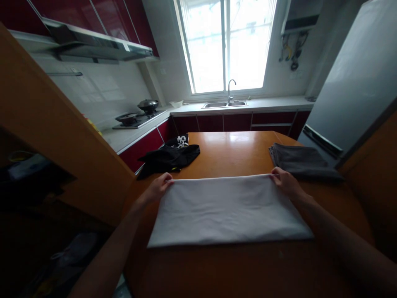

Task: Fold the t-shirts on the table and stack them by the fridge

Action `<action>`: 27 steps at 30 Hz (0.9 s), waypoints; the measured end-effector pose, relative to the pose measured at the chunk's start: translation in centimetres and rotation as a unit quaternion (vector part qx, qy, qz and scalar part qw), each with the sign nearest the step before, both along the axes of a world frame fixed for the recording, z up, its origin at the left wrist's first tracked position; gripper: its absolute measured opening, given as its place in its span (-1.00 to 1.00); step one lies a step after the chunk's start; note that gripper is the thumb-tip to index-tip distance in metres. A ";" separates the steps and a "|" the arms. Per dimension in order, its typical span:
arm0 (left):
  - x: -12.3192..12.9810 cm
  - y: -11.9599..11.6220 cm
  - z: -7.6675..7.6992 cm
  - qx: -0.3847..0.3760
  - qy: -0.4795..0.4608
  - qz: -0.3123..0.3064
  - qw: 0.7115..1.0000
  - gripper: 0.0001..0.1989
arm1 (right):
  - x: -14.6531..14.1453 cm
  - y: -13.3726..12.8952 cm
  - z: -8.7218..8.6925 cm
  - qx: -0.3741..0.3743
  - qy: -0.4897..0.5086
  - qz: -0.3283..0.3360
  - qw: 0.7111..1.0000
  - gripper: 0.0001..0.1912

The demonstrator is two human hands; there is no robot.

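Note:
A white cloth (229,211) is stretched into a wide rectangle over the wooden table (229,153), its near edge close to me. My left hand (159,187) pinches the far left corner between thumb and fingers. At the far right corner, my right hand (287,182) grips the same edge in a similar pinch. The far edge runs nearly straight between both hands, and faint wrinkles cross the middle of the cloth. What the cloth is, a garment or a plain sheet, cannot be made out.
A crumpled black garment (173,155) with white lettering lies at the table's left. Folded dark grey cloth (304,161) rests at the right, near the fridge (350,78). Beyond the table are a counter with a sink (217,104) and a stove holding a lidded pan (148,104).

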State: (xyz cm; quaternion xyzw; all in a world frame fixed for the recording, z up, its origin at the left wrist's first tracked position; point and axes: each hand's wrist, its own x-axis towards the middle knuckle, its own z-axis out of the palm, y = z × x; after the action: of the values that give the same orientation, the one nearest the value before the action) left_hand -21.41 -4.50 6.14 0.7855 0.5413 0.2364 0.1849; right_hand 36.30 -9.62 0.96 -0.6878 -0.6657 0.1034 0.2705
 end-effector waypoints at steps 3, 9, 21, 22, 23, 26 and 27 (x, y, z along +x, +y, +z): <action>0.3 1.1 -0.9 -0.014 0.006 0.008 1.000 -0.64 | -0.5 0.2 -0.1 -0.030 -0.017 -0.017 0.999 -0.81; 2.6 0.6 -2.4 0.079 0.129 0.094 0.984 -0.62 | -2.5 -1.2 0.6 0.073 -0.131 -0.024 0.988 -0.63; 13.6 -5.9 -2.6 0.034 0.235 -0.013 0.971 -0.38 | -5.9 -4.2 -1.0 0.088 -0.121 0.032 0.988 -0.47; 14.8 -6.5 -2.2 0.049 0.225 -0.023 0.973 -0.38 | -4.7 -4.8 -0.9 0.089 -0.113 -0.014 0.990 -0.48; 16.4 -7.2 -1.9 0.064 0.212 -0.044 0.974 -0.37 | -3.5 -5.4 -0.8 0.073 -0.105 -0.059 0.990 -0.49; 21.6 -9.3 -2.3 0.073 0.182 -0.115 0.974 -0.32 | -0.6 -6.8 -0.5 -0.048 -0.056 -0.122 0.990 -0.60; 23.0 -9.9 -2.8 0.068 0.179 -0.131 0.973 -0.30 | -0.1 -7.1 -0.3 -0.087 -0.028 -0.121 0.988 -0.66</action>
State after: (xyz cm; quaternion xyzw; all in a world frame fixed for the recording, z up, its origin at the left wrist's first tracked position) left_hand 1.61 -14.38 3.35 0.8896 0.4410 0.1020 0.0610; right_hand 36.19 -16.70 0.66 -0.7865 -0.5738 0.1080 0.2013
